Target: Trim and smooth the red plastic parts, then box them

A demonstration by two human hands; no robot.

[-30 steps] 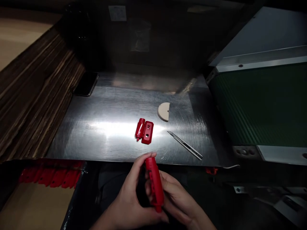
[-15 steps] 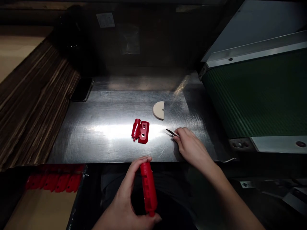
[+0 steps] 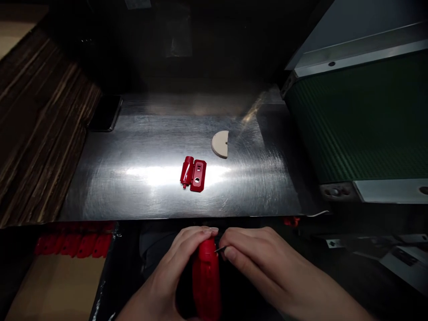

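Observation:
Below the table edge, my left hand (image 3: 174,272) is closed around a long red plastic part (image 3: 207,281), which it holds roughly upright by its ends; the lower end runs out of view. My right hand (image 3: 267,263) pinches a thin dark pointed blade (image 3: 220,249), its handle hidden in the fingers. The blade's tip is at the upper right side of the red part; I cannot tell whether it touches. On the metal table lie a red hinged-looking plastic piece (image 3: 198,176) with a cylinder beside a flat plate, and a cream half-disc (image 3: 220,144) with a small notch.
A phone (image 3: 106,113) lies at the table's back left (image 3: 110,147), beside a tall stack of brown cardboard (image 3: 40,129). A green conveyor belt (image 3: 364,120) runs along the right. At lower left, a row of red parts (image 3: 73,244) sits in a box.
My right hand has come off the tabletop, moving down and left with the blade to the red part. The red part has shifted slightly down. The whole view has tilted downward a little.

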